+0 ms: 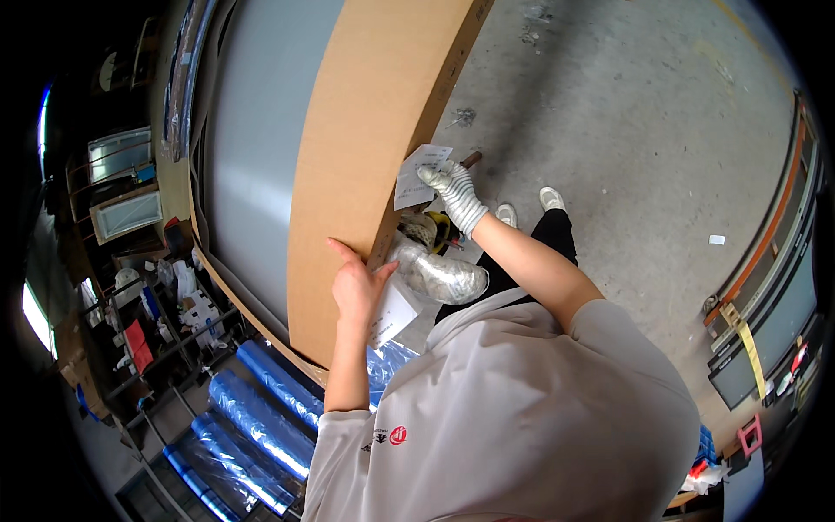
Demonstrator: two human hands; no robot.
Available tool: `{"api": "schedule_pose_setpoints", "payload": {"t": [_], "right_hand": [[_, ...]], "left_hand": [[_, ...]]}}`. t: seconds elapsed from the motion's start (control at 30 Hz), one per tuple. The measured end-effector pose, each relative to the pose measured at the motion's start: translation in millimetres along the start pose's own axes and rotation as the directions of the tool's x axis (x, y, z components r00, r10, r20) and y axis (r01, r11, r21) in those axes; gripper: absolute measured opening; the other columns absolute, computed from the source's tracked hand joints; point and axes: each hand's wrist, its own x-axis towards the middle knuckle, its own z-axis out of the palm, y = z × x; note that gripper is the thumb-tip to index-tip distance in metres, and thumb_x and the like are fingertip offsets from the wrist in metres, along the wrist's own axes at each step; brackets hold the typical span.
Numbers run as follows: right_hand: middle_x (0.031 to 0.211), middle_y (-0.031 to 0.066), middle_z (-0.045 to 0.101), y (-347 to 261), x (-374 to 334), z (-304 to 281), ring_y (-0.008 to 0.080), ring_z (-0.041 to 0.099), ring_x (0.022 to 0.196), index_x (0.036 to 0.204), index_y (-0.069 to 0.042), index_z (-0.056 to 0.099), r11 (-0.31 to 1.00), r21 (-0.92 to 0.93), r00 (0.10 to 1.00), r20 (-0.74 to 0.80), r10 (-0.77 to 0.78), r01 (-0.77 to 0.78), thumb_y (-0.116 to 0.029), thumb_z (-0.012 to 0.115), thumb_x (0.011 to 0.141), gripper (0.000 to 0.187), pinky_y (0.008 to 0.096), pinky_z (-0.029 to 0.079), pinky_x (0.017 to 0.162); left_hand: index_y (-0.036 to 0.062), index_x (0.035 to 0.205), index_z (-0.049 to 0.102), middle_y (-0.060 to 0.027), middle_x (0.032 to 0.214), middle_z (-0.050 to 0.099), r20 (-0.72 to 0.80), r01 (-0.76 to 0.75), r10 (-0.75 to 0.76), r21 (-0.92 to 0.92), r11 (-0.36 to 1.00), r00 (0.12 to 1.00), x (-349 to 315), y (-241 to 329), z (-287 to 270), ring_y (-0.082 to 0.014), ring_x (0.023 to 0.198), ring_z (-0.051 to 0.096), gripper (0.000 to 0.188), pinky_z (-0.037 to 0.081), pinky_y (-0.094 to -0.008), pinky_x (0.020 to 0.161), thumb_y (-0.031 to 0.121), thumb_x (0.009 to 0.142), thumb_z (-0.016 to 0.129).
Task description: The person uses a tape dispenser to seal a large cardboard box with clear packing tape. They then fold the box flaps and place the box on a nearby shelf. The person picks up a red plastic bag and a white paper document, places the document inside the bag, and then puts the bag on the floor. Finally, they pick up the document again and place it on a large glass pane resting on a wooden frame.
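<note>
A long, flat cardboard box (361, 130) stretches away in front of me. My bare left hand (355, 283) rests at its near right edge, index finger stretched over the top and thumb spread toward the side. My right hand (457, 193), in a white and grey striped glove, is closed on a printed paper sheet (417, 183) beside the box's side face. Below the left thumb shows another white printed sheet (396, 313). Between the hands is a bundle in clear plastic (439, 274), with a yellow and black object (445, 230) behind it, partly hidden.
Beyond the box lies a large grey panel (257, 148). Several rolls in blue film (261, 413) lie at lower left, near a cluttered rack (139, 335). Concrete floor (626, 113) extends right, with scraps on it. Framed panels (765, 331) stand along the far right.
</note>
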Motion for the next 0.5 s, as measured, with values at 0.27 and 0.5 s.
{"api": "schedule_pose_setpoints", "payload": {"t": [0.27,0.5], "right_hand": [[0.086,0.0016,0.064,7,2,12,0.0115,0.058,0.077,0.094,-0.004,0.062,0.999,-0.003,0.991,-0.125,-0.039,0.039,-0.024,0.074,0.073,0.031,0.0273,0.047,0.071],[0.088,0.0065,0.064,51,32,-22,0.0179,0.059,0.079,0.099,0.002,0.058,0.843,-0.509,0.88,-0.465,-0.099,-0.174,-0.03,0.071,0.076,0.041,0.0296,0.048,0.074]], "left_hand": [[-0.0191,0.13,0.001,-0.02,0.07,0.061,-0.028,-0.045,0.044,-0.021,0.999,0.999,-1,-7,5,-0.0357,0.063,0.062,0.116,0.049,-0.0398,0.054,0.043,0.065,0.075],[-0.0197,0.13,0.001,-0.0201,0.071,0.061,-0.005,-0.048,0.048,-0.009,0.999,0.999,0,-2,1,-0.0351,0.064,0.062,0.116,0.049,-0.0394,0.054,0.044,0.066,0.074]]}}
